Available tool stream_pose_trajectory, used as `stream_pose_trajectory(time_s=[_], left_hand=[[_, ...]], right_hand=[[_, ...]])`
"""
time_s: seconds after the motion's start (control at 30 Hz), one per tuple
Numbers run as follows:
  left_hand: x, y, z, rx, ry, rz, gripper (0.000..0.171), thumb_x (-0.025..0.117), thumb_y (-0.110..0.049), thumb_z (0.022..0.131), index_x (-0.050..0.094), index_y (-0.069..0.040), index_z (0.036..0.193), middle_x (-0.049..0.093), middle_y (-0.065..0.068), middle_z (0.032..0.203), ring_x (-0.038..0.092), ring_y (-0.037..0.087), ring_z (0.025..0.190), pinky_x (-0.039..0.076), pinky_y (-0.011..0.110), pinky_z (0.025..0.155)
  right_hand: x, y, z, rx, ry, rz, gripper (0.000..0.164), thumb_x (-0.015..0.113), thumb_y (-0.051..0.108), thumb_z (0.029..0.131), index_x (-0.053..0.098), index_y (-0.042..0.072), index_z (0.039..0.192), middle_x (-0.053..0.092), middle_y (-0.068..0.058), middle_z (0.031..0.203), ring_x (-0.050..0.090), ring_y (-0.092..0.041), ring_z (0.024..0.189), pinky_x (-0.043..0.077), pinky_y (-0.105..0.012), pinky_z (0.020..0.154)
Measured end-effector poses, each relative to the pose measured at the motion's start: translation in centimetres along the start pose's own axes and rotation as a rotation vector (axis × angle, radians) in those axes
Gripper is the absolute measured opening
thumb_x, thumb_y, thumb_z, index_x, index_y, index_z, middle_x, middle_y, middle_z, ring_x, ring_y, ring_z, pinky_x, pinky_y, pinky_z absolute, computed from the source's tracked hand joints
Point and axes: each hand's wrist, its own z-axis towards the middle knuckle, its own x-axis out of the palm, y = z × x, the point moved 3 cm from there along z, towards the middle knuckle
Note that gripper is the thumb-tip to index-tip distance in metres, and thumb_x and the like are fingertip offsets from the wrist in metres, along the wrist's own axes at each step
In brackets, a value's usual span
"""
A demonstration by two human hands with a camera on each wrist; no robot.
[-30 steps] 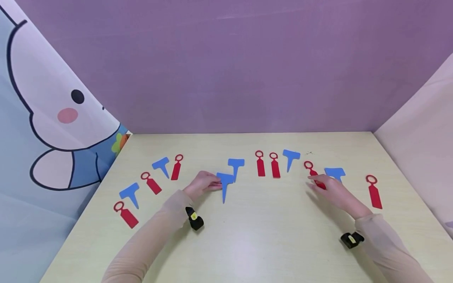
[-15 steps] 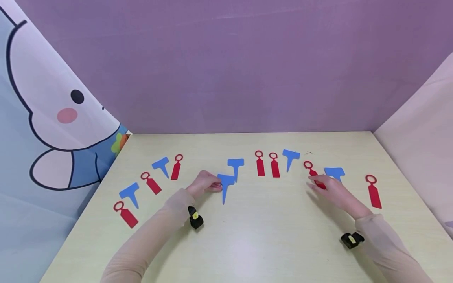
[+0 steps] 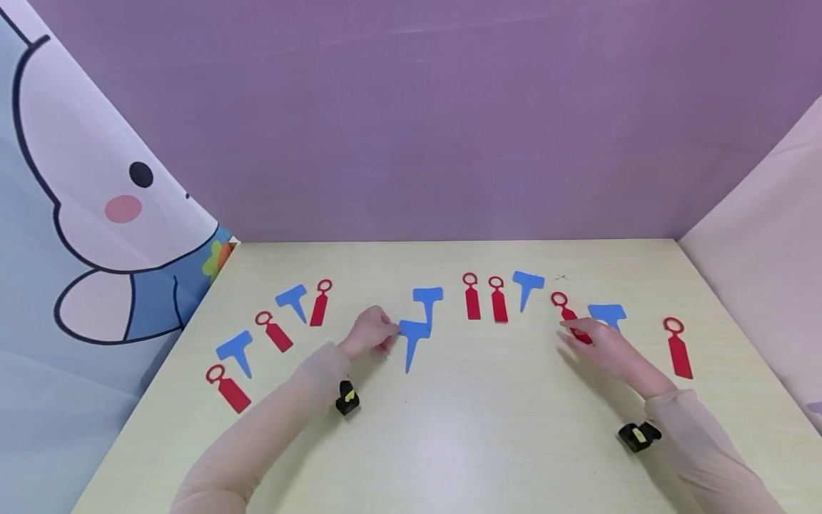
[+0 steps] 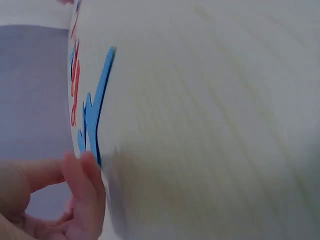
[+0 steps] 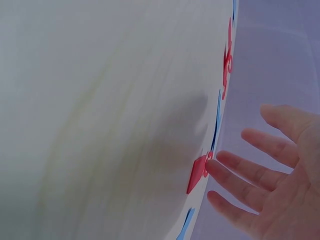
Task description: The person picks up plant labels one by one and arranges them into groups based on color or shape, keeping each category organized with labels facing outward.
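My left hand pinches the left corner of a blue T-shaped plant label between thumb and fingertips. A second blue T-shaped label lies directly behind it, its stem reaching the front label's top bar. In the left wrist view, the pinched label runs away from the fingertips. My right hand hovers with fingers spread, holding nothing. Below it, a red ring-topped tag and a blue T-shaped label are partly hidden; the red tag shows beyond the fingers in the right wrist view.
To the left lie red tags and blue labels in a slanting row. Farther back are two red tags beside a blue label. Another red tag lies far right. A purple wall borders the table.
The pinched blue label has slid slightly right and toward the near edge, away from the top of the label behind it. My left wrist has turned a little. My right hand stays still.
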Motion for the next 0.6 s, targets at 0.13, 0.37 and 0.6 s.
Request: stream_pose_trajectory(time_s=[0.13, 0.37, 0.6], left_hand=[[0.1, -0.9, -0.5, 0.265, -0.015, 0.308, 0.012, 0.060, -0.012, 0.083, 0.055, -0.003, 0.091, 0.057, 0.004, 0.079, 0.054, 0.014, 0.069, 0.048, 0.025, 0.064], [0.5, -0.8, -1.6, 0.657, 0.097, 0.627, 0.038, 0.064, -0.021, 0.081, 0.056, -0.001, 0.113, 0.053, 0.012, 0.119, 0.049, 0.024, 0.112, 0.039, 0.034, 0.095], [1.0, 0.1, -2.1, 0.700, 0.208, 0.739, 0.059, 0.059, -0.033, 0.084, 0.040, -0.002, 0.131, 0.029, 0.011, 0.141, 0.027, 0.026, 0.130, 0.024, 0.037, 0.105]], right_hand=[[0.0, -0.1, 0.0, -0.006, -0.008, 0.000, 0.038, 0.057, 0.017, 0.086, 0.054, -0.007, 0.115, 0.059, -0.021, 0.106, 0.052, -0.022, 0.080, 0.045, -0.031, 0.065], [0.0, 0.1, 0.0, -0.021, -0.013, -0.003, 0.038, 0.058, 0.017, 0.086, 0.054, -0.007, 0.115, 0.060, -0.020, 0.104, 0.051, -0.021, 0.078, 0.042, -0.026, 0.060], [0.2, 1.1, 0.4, -0.034, 0.002, -0.005, 0.037, 0.057, 0.016, 0.086, 0.054, -0.005, 0.115, 0.060, -0.015, 0.091, 0.052, -0.025, 0.073, 0.046, -0.031, 0.060]])
